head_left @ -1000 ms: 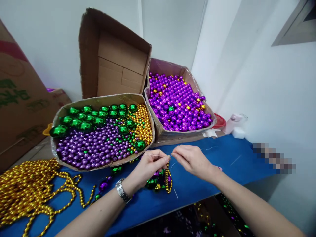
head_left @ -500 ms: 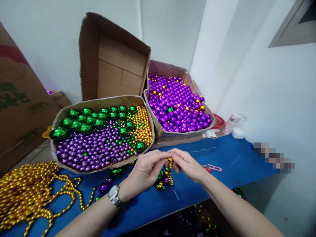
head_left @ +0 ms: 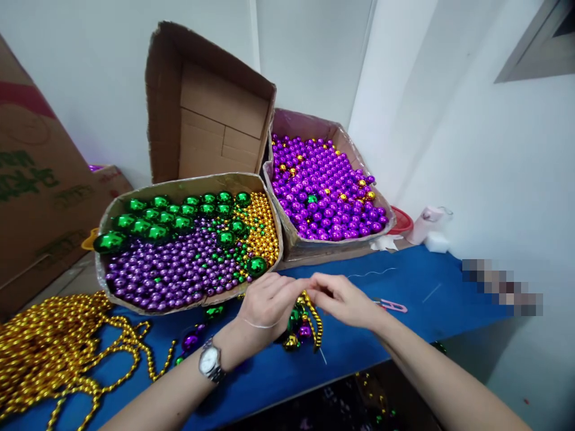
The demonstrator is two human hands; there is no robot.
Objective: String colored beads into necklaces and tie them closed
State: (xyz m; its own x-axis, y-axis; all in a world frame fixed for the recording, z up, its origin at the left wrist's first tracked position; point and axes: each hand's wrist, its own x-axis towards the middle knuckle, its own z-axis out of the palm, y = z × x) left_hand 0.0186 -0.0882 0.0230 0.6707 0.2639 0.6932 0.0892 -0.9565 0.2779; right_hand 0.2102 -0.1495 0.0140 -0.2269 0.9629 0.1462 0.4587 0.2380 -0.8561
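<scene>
My left hand (head_left: 267, 305) and my right hand (head_left: 342, 299) meet fingertip to fingertip above the blue table. Both are closed in a pinch at the top of a bead strand (head_left: 318, 328), whose gold beads hang down between them. A thin white thread (head_left: 260, 326) crosses the back of my left hand near the wrist. Behind and below the fingers, green, purple and gold balls (head_left: 291, 341) hang or lie in a cluster, partly hidden by my left hand. What exactly the fingertips grip is too small to make out fully.
A cardboard box (head_left: 99, 269) holds green, purple and gold beads; another box (head_left: 332, 242) behind it holds purple balls. Gold bead strands (head_left: 49, 347) pile at left. Pink-handled snips (head_left: 394, 306) lie right of my hand. A red basket (head_left: 402, 220) stands farther back.
My right wrist has turned slightly and its fingers have curled more. The hanging gold strand has swung a little to the right. The view has shifted slightly.
</scene>
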